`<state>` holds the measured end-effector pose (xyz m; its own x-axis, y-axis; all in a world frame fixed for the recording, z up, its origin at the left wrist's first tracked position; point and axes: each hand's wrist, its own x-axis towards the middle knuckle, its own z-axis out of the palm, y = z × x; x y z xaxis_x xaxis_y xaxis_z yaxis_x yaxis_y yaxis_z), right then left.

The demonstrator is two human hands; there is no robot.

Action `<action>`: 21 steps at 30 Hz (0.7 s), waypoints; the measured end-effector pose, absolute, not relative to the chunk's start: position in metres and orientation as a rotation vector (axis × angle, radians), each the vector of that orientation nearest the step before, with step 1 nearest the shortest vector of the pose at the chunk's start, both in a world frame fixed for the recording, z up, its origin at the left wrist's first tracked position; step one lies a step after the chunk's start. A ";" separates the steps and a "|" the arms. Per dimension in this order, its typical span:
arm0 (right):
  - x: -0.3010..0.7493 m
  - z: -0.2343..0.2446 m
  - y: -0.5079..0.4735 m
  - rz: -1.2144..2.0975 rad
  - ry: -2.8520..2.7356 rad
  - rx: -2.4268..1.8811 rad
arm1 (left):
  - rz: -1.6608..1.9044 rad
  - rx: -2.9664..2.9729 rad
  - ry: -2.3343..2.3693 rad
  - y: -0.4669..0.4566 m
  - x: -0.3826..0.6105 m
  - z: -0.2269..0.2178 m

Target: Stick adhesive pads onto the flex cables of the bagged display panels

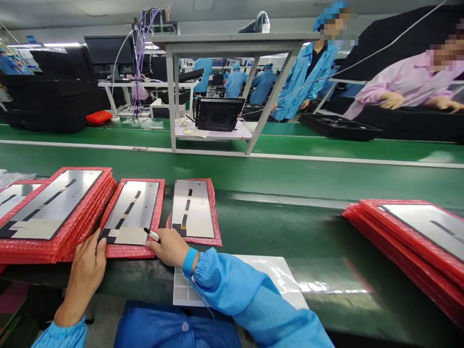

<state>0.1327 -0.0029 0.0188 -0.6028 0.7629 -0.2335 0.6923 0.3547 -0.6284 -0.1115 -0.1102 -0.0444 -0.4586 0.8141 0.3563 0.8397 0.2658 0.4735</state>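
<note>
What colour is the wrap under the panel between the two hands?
The wrap under that panel is pinkish red; see the head view.

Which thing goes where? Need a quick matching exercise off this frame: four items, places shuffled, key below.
Things
1. Bright-blue wristband
2. Black rectangular device
3. Slim black-and-white pen-like tool
4. Camera wearer's left hand

Places
A. In the wearer's right hand
B. At the near left corner of a flat silver rectangular panel
C. Around the right wrist
D. On the pale lower shelf of a grey four-legged stand

Pairs: 1-C; 2-D; 3-A; 4-B
</note>
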 end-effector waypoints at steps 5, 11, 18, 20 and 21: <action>0.146 0.020 -0.002 1.060 -2.460 -1.297 | -1.008 -1.551 -2.474 -0.115 -0.107 -0.041; 0.229 0.027 0.044 0.938 -2.135 -1.532 | -1.117 -1.481 -2.170 -0.146 -0.083 -0.038; 0.298 0.018 0.118 0.803 -1.920 -1.904 | -1.416 -2.013 -2.006 -0.150 -0.035 -0.025; 0.295 0.011 0.121 0.805 -1.907 -1.905 | -1.348 -2.292 -2.119 -0.125 -0.023 -0.016; 0.292 0.008 0.121 0.806 -1.898 -1.900 | -1.291 -2.410 -2.186 -0.109 -0.017 -0.011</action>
